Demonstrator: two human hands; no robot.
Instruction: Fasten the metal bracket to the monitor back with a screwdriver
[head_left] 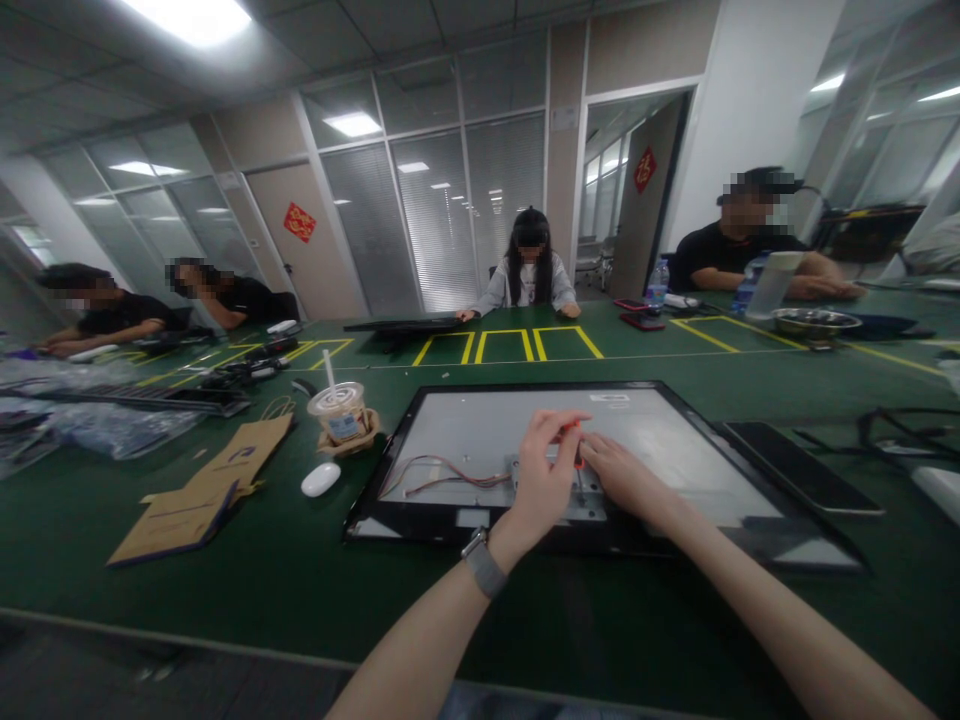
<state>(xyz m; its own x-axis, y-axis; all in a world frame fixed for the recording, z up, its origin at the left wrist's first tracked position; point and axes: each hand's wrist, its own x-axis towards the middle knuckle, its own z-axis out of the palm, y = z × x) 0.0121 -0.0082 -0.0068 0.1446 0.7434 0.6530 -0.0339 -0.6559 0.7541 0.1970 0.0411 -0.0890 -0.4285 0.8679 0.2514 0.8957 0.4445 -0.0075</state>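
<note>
I've got both hands together over the panel's [480,440] middle, L hand [544,480] pinching a red-handled screwdriver [576,445] approx upright, R hand [626,478] touching its shaft from the right, panel's long axis running left-right under both.

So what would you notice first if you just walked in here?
Probably the big flat panel lying face down in the middle of the green table, with both hands on it: the left hand and right hand meet over a small red-handled tool. Next, thin wires curl across the panel's left side. Left of it stand a cup with a straw and a white mouse.
</note>
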